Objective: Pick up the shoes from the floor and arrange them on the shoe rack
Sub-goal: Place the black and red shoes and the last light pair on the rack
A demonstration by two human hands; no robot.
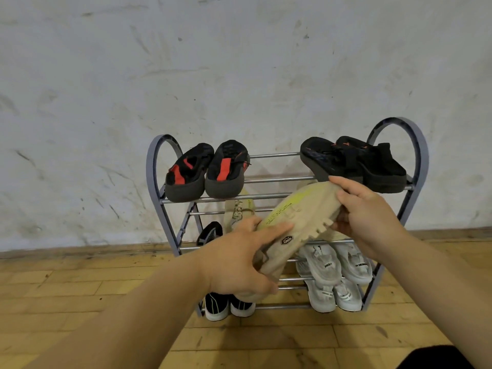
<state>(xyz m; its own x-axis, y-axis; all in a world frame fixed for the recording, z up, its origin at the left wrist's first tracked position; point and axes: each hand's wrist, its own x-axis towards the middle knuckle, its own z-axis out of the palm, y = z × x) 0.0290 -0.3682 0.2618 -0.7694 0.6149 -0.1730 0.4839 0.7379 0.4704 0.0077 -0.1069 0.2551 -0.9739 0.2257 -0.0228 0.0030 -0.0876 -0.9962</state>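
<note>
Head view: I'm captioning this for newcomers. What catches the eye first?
A beige shoe, tilted with its lugged sole showing, is held at centre by the left hand at its lower end and the right hand at its upper end. Behind it stands the grey shoe rack, with black-and-red shoes top left and black sandals top right.

Matt beige cloth shoe (300,219), metal rack (271,179)

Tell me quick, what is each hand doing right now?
Left hand: grips the lower end of the beige shoe.
Right hand: grips the same shoe's upper end.
</note>
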